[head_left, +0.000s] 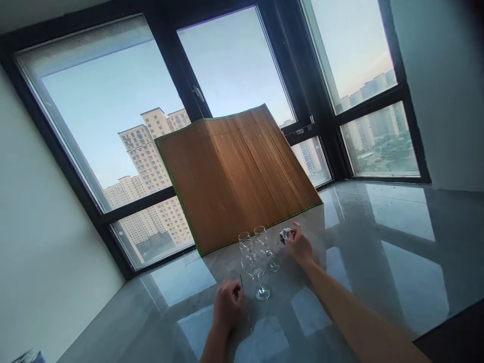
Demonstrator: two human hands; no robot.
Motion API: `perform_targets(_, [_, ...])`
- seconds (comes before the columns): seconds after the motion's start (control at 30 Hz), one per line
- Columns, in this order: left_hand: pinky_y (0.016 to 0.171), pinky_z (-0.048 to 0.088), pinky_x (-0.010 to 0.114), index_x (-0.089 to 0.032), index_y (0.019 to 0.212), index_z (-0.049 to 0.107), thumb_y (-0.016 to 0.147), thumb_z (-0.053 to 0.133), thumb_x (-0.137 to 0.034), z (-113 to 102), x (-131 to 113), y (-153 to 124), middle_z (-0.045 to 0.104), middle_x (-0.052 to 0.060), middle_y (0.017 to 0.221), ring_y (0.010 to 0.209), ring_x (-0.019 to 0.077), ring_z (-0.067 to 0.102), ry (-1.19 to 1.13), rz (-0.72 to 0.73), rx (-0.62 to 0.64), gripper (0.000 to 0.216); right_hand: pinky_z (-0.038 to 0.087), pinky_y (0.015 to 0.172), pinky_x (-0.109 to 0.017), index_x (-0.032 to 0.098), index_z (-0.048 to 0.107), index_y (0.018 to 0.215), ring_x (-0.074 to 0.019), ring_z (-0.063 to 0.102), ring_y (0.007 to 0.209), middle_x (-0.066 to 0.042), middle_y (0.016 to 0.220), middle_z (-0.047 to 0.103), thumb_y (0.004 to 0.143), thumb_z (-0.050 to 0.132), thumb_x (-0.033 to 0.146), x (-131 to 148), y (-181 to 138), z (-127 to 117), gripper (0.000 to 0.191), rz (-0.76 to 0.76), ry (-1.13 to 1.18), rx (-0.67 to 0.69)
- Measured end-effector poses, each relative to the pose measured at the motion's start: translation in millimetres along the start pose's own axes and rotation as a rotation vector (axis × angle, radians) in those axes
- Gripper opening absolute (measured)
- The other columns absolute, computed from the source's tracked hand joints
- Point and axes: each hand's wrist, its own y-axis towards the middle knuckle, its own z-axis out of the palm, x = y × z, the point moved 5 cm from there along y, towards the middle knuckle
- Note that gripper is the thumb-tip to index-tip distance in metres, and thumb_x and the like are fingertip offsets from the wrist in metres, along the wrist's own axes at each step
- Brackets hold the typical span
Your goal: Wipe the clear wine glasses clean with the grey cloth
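Observation:
Clear stemmed wine glasses (262,292) stand upright in a tight group on the glossy grey counter, overlapping so that I cannot separate them all. Left of them, my left hand (228,300) is closed, its fingers curled near the counter. A thin dark line (241,280) shows beside its knuckles; whether it is in the hand's grip is unclear. My right hand (300,244), to the right of and a bit beyond the glasses, pinches a small crumpled white-and-grey cloth (285,235). Neither hand visibly touches a glass.
A folded brown bamboo mat with green edging (242,176) stands upright behind the glasses, against the dark-framed window (166,60). The grey counter (363,282) mirrors the window panes. White walls (34,212) close in both sides. Part of a small object (33,357) shows at bottom left.

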Motion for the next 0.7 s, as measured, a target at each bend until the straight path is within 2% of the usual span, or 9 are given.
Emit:
perform_targets(0.1, [0.061, 0.032, 0.027, -0.021, 0.054, 0.051, 0.082, 0.05, -0.038, -17.1, 31.9, -0.2, 0.051, -0.001, 0.056, 0.059, 0.0161, 0.047, -0.093, -0.152, -0.165, 0.033, 0.045, 0.078, -0.032, 0.013, 0.05, 0.14, -0.0257, 0.067, 0.093, -0.012, 0.106, 0.073, 0.086, 0.049, 0.027, -8.6, 4.4, -0.4, 0.056, 0.111, 0.103, -0.023])
perform_targets(0.23, [0.056, 0.03, 0.027, -0.021, 0.058, 0.055, 0.085, 0.043, -0.046, -25.6, 56.4, -4.7, 0.047, -0.002, 0.051, 0.053, 0.016, 0.045, -0.238, -0.326, -0.288, 0.039, 0.047, 0.082, -0.034, 0.005, 0.034, 0.15, -0.0276, 0.066, 0.101, -0.017, 0.114, 0.071, 0.083, 0.048, 0.027, -16.6, 5.1, -5.4, 0.072, 0.146, 0.12, -0.08])
perform_targets(0.3, [0.056, 0.029, 0.026, -0.021, 0.058, 0.055, 0.084, 0.043, -0.046, -26.4, 57.2, -8.1, 0.047, -0.003, 0.051, 0.053, 0.0157, 0.044, -0.251, -0.349, -0.309, 0.037, 0.048, 0.08, -0.033, 0.006, 0.031, 0.152, -0.0267, 0.067, 0.101, -0.015, 0.112, 0.072, 0.082, 0.048, 0.026, -18.2, 2.2, -5.9, 0.075, 0.134, 0.126, -0.065])
perform_targets(0.5, [0.058, 0.03, 0.026, -0.02, 0.057, 0.055, 0.083, 0.047, -0.043, -25.2, 43.9, -14.2, 0.046, -0.003, 0.051, 0.054, 0.015, 0.044, -0.243, -0.293, -0.284, 0.036, 0.047, 0.072, -0.031, 0.008, 0.053, 0.139, -0.0269, 0.069, 0.09, -0.013, 0.099, 0.075, 0.08, 0.046, 0.022, -16.6, -4.2, -0.8, 0.062, 0.113, 0.123, 0.016])
perform_targets(0.7, [0.058, 0.031, 0.027, -0.02, 0.058, 0.056, 0.085, 0.044, -0.044, -22.2, 41.6, -11.4, 0.05, -0.001, 0.053, 0.056, 0.0164, 0.047, -0.225, -0.262, -0.251, 0.038, 0.045, 0.068, -0.029, 0.01, 0.058, 0.132, -0.0252, 0.069, 0.085, -0.014, 0.1, 0.075, 0.08, 0.044, 0.021, -14.8, -1.1, 1.4, 0.055, 0.113, 0.107, 0.006])
